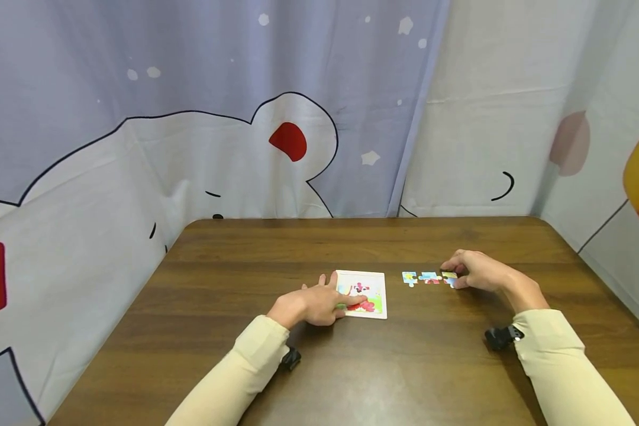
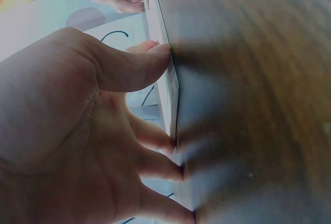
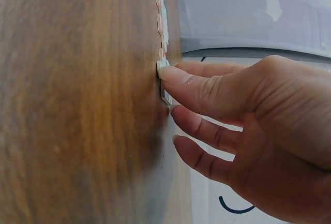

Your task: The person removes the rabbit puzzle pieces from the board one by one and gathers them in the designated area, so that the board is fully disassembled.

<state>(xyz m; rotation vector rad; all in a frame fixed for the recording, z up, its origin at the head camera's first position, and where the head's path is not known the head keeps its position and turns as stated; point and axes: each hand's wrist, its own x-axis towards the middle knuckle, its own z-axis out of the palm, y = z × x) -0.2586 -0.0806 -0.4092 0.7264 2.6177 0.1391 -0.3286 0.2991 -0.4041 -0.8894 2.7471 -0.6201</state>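
Observation:
My left hand (image 1: 316, 303) lies over the left side of a small white-framed picture puzzle board (image 1: 384, 296), index finger stretched across its picture. In the left wrist view the thumb meets the edge of the board (image 2: 172, 87), and the other fingertips reach the tabletop beside it. Further right, my right hand (image 1: 484, 273) pinches a jigsaw piece (image 1: 449, 276) with yellow and blue print, low at the table. The right wrist view has the thumb on that piece (image 3: 165, 93), fingers on its other side. Two more jigsaw pieces, one yellow and blue (image 1: 408, 277), one red and blue (image 1: 430, 276), line up to its left.
Everything lies on a brown wood-grain table (image 1: 277, 248) with rounded back corners. Behind it hangs a printed cloth curtain (image 1: 234, 160), which continues along the right side. Both forearms wear pale sleeves (image 1: 548, 343), with a black wrist camera (image 1: 497, 338) below each wrist.

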